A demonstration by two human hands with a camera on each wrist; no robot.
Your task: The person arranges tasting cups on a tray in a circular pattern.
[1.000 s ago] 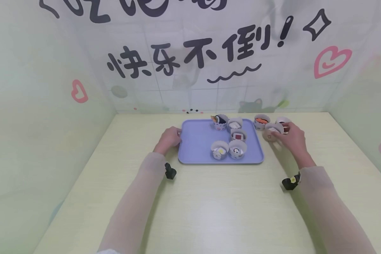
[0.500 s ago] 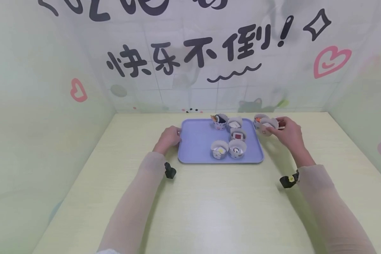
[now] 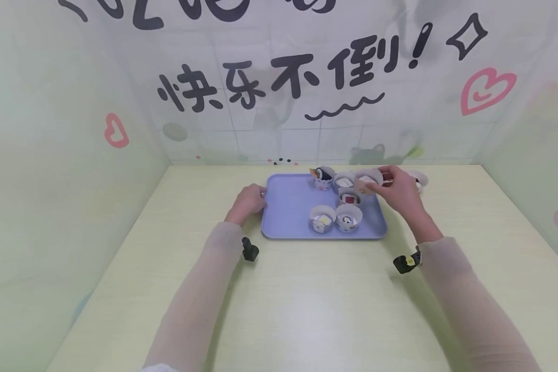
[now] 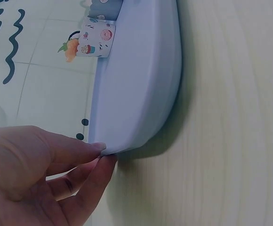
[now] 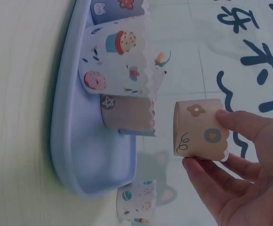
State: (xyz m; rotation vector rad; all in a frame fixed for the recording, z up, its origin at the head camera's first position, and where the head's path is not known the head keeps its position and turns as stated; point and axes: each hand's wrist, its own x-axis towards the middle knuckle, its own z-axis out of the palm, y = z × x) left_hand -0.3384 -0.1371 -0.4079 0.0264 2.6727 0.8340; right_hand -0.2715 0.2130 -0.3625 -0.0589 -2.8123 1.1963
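Note:
My left hand (image 3: 250, 202) pinches the left rim of a lilac-blue tray (image 3: 285, 206) between thumb and fingers, as the left wrist view shows. My right hand (image 3: 402, 192) holds a tan paper baking cup (image 5: 200, 129), printed with a flower and a star, by its wall. In the head view this cup overlaps the tray's back right corner; the right wrist view shows it raised above the tray. Something whitish lies inside it. Several patterned paper cups stand on the tray, among them a front left cup (image 3: 322, 219) and a front right one (image 3: 349, 218).
At the tray's back stands a cup with a dark-and-white roll (image 3: 324, 176) sticking out. Another cup (image 5: 137, 202) stands just off the tray's right end. One more cup (image 3: 419, 181) is partly behind my right hand. A printed wall (image 3: 190, 139) rises behind the table.
My right hand has carried the tan baking cup leftward from the table at the tray's right to over its back right corner. My left hand stays on the rim.

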